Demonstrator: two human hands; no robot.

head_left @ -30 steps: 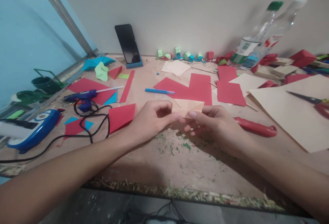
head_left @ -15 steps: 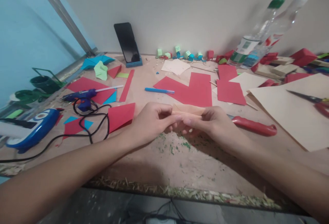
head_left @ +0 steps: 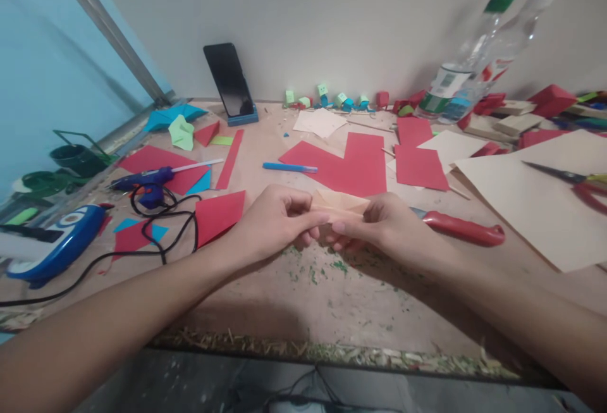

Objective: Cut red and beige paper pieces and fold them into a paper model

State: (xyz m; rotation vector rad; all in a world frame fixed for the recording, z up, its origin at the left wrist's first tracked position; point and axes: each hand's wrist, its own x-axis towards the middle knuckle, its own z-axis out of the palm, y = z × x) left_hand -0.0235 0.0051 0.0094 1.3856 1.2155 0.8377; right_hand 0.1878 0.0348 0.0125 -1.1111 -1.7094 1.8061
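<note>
A folded cream paper (head_left: 340,202) is held up between both hands above the middle of the table. My left hand (head_left: 287,217) pinches its left end, thumb on the near side. My right hand (head_left: 379,220) grips the right end in the same way, and the two thumb tips lie close together. Fingers cover the paper's ends and lower part. Just right of my right hand lies a red-handled knife (head_left: 462,228), its blade partly hidden. Behind the hands are a blue pen (head_left: 290,167) and a cut red paper (head_left: 363,163).
At left sit a blue glue gun (head_left: 152,179), its black cord (head_left: 179,213) and a blue-and-white device (head_left: 59,242). A phone (head_left: 230,81) leans at the back. Scissors (head_left: 576,179) rest on cream sheets (head_left: 535,201) at right, with plastic bottles (head_left: 448,84) behind.
The view has shifted slightly, so most things appear a little further left. Both hands keep their hold on the folded paper, with little visible change in its shape.
</note>
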